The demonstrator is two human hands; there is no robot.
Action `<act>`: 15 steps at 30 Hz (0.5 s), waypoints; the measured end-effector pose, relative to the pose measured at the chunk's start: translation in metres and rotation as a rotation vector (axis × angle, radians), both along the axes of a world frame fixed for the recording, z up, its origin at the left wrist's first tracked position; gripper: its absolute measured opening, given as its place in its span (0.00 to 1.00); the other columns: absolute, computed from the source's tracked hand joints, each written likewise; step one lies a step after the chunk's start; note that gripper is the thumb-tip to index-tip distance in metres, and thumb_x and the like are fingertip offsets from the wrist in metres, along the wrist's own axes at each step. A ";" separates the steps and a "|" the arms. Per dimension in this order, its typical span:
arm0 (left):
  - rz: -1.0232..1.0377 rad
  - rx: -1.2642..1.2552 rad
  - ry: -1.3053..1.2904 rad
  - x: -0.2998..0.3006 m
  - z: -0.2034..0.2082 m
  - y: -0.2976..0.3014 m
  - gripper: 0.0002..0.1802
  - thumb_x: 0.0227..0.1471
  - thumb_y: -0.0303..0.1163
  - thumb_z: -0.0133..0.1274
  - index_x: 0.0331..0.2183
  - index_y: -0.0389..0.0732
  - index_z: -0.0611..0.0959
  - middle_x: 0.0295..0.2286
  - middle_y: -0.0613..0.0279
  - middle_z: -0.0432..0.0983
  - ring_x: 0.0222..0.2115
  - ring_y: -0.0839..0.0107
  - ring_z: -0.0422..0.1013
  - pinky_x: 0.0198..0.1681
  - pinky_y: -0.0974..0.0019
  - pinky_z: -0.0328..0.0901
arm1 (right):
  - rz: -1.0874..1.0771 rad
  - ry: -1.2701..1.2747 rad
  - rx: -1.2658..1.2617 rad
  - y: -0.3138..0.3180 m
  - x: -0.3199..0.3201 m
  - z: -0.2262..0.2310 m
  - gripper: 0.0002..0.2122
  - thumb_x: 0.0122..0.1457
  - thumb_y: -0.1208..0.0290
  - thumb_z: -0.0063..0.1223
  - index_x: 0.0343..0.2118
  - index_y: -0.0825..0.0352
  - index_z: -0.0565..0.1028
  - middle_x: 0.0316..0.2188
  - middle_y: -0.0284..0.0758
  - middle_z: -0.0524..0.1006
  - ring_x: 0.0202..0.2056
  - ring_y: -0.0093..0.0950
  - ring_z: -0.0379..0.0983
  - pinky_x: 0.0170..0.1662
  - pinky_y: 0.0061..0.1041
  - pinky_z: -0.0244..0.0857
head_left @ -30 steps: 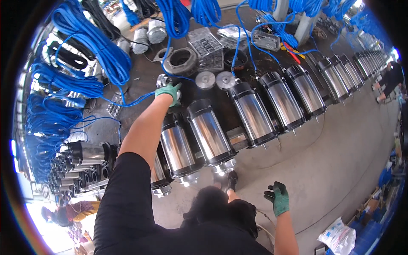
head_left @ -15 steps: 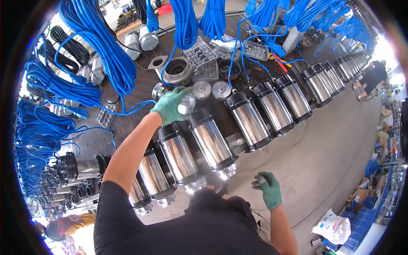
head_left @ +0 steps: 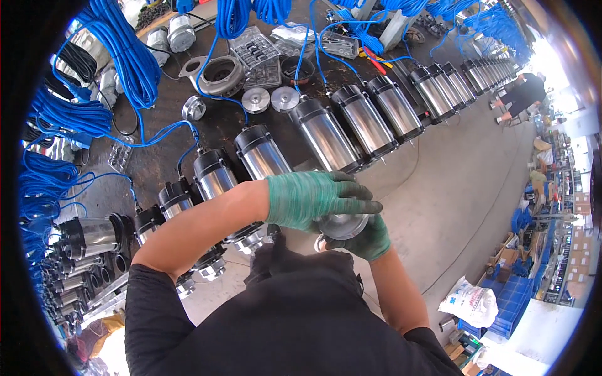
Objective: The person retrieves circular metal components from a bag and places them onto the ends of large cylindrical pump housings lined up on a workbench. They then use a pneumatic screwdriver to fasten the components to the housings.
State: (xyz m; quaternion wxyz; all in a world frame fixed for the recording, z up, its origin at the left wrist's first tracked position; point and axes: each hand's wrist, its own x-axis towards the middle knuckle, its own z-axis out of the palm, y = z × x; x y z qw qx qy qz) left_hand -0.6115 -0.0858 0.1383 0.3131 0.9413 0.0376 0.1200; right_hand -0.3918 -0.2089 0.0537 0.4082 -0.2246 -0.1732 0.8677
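Observation:
In front of my body, both green-gloved hands meet on a round metal disc-like part (head_left: 342, 227). My left hand (head_left: 316, 199) lies over its top, fingers reaching across to the right. From below and the right, my right hand (head_left: 371, 239) grips it, its fingers partly hidden by the disc and the left hand. Just beyond them lies a shiny cylindrical motor (head_left: 262, 152) with a black end cap, one of a row along the bench edge. My left forearm covers part of this row. Farther back, two round metal discs (head_left: 256, 100) (head_left: 285, 98) rest on the bench.
On the dark bench (head_left: 166, 122) stand a cast pump housing (head_left: 221, 76) and a metal ring part (head_left: 194, 108). Coiled blue cables (head_left: 128, 59) hang and lie at the left and back. Red-handled pliers (head_left: 375, 61) lie farther off. A person (head_left: 523, 97) is at the far right.
My left hand has come back from over the bench toward my body with the round metal part. My right hand, apart before, has joined it there. The view has shifted.

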 end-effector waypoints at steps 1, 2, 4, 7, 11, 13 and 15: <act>-0.013 0.001 0.010 0.008 -0.002 0.001 0.56 0.35 0.28 0.71 0.66 0.54 0.66 0.61 0.58 0.65 0.62 0.51 0.63 0.63 0.48 0.64 | -0.012 -0.032 -0.040 0.000 0.007 0.003 0.49 0.46 0.39 0.68 0.68 0.56 0.58 0.65 0.41 0.63 0.63 0.44 0.65 0.56 0.56 0.72; -0.026 0.001 0.020 0.016 -0.003 0.002 0.56 0.35 0.27 0.71 0.66 0.54 0.66 0.61 0.59 0.65 0.62 0.52 0.63 0.63 0.48 0.64 | -0.024 -0.063 -0.081 0.002 0.014 0.007 0.52 0.42 0.37 0.70 0.68 0.57 0.58 0.65 0.42 0.64 0.63 0.46 0.66 0.55 0.56 0.72; -0.053 0.067 -0.009 0.030 -0.010 0.001 0.56 0.35 0.29 0.71 0.67 0.52 0.65 0.63 0.56 0.63 0.62 0.51 0.62 0.64 0.49 0.63 | -0.041 -0.071 -0.103 0.001 0.027 0.006 0.54 0.40 0.38 0.72 0.68 0.58 0.58 0.65 0.43 0.64 0.63 0.47 0.65 0.56 0.56 0.71; -0.014 0.105 -0.039 0.051 -0.036 0.002 0.60 0.32 0.33 0.74 0.67 0.49 0.63 0.64 0.53 0.61 0.64 0.49 0.60 0.66 0.48 0.60 | -0.082 -0.021 -0.026 -0.006 0.045 -0.033 0.50 0.44 0.46 0.73 0.69 0.57 0.58 0.66 0.42 0.63 0.65 0.45 0.64 0.60 0.51 0.68; 0.363 0.002 0.130 0.052 -0.049 0.012 0.62 0.28 0.38 0.77 0.66 0.49 0.66 0.66 0.49 0.57 0.66 0.43 0.54 0.68 0.45 0.56 | -0.181 -0.029 0.037 -0.009 0.072 -0.057 0.48 0.46 0.57 0.75 0.69 0.57 0.57 0.67 0.38 0.63 0.66 0.40 0.62 0.66 0.44 0.61; 0.531 0.014 0.203 0.047 -0.075 0.013 0.56 0.30 0.37 0.76 0.63 0.48 0.70 0.66 0.49 0.57 0.67 0.40 0.52 0.68 0.44 0.56 | -0.217 -0.019 0.031 -0.012 0.083 -0.065 0.47 0.47 0.61 0.75 0.69 0.57 0.57 0.66 0.36 0.63 0.66 0.39 0.62 0.66 0.43 0.61; 0.661 -0.035 0.270 0.046 -0.095 0.011 0.49 0.32 0.36 0.75 0.60 0.47 0.74 0.66 0.49 0.57 0.67 0.39 0.51 0.68 0.44 0.56 | -0.262 -0.067 0.057 -0.013 0.090 -0.075 0.44 0.49 0.61 0.73 0.68 0.57 0.59 0.65 0.38 0.65 0.63 0.42 0.66 0.63 0.48 0.65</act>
